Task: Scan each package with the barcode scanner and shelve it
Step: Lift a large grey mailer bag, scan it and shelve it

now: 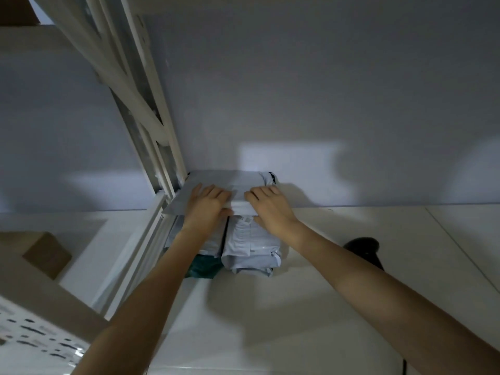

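A white shelf [351, 266] is stretching across the lower part of the view, and a plain grey wall [297, 90] is standing behind it. The room is looking dim, with soft patches of light lying on the wall. A white metal post [151, 109] with slanting bars is running up the left side of the shelf. Past the post, a brown cardboard box [46, 253] is sitting on the next shelf over. A white sheet with dark printed marks [35, 336] is showing in the bottom left corner.

A pile of grey bags [249, 244] is sitting on the shelf, right by the post, and a dark green bag [205, 266] is peeking out from under the pile. A flat grey package [216, 182] is lying on top of the pile, reaching back to the wall.

Both hands are resting on this top package. The left hand [205, 207] is lying on it with fingers spread and mostly straight, and its thumb is tucking under the front edge. The right hand [270, 209] is pressing on it just beside the left, with fingers bent a little (the fingertips are touching the package top).

The black barcode scanner [365, 250] is sitting on the shelf to the right, partly hidden behind the right arm.
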A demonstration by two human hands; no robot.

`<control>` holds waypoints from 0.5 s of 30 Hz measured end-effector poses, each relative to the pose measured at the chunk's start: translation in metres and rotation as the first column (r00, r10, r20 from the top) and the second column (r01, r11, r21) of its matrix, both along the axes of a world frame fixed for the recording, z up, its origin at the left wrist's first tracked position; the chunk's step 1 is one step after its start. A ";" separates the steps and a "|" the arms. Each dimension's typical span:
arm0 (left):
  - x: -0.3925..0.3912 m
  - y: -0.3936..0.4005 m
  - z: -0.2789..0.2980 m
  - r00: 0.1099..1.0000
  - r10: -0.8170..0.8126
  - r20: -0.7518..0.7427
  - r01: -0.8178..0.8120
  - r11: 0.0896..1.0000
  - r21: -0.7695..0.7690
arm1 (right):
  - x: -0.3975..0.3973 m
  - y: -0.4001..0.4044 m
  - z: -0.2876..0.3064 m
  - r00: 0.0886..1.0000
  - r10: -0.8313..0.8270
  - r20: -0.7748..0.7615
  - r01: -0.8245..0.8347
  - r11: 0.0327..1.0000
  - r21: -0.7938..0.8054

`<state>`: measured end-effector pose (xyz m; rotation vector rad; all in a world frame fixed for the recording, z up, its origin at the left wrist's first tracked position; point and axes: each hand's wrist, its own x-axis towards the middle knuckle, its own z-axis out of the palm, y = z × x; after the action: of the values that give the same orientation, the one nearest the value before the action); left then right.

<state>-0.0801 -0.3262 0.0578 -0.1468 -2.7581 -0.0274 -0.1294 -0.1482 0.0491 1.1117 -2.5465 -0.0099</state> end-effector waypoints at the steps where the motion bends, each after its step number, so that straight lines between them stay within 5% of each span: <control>1: 0.001 -0.001 0.001 0.999 0.000 -0.037 0.000 1.000 0.012 | -0.001 0.000 0.000 1.000 -0.001 0.000 0.001 1.000 -0.024; 8: 0.015 -0.003 0.019 0.977 -0.090 -0.195 0.087 0.996 -0.022 | 0.003 0.008 0.021 0.993 0.072 -0.094 -0.098 0.945 -0.311; 15: 0.024 0.005 0.041 0.940 -0.044 -0.337 0.038 0.999 -0.024 | 0.005 0.029 0.059 0.966 0.139 -0.219 -0.208 0.920 -0.331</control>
<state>-0.0558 -0.3213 0.0991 -0.1943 -2.4117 0.0101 -0.1243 -0.1189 0.1077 1.1267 -2.1608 0.3553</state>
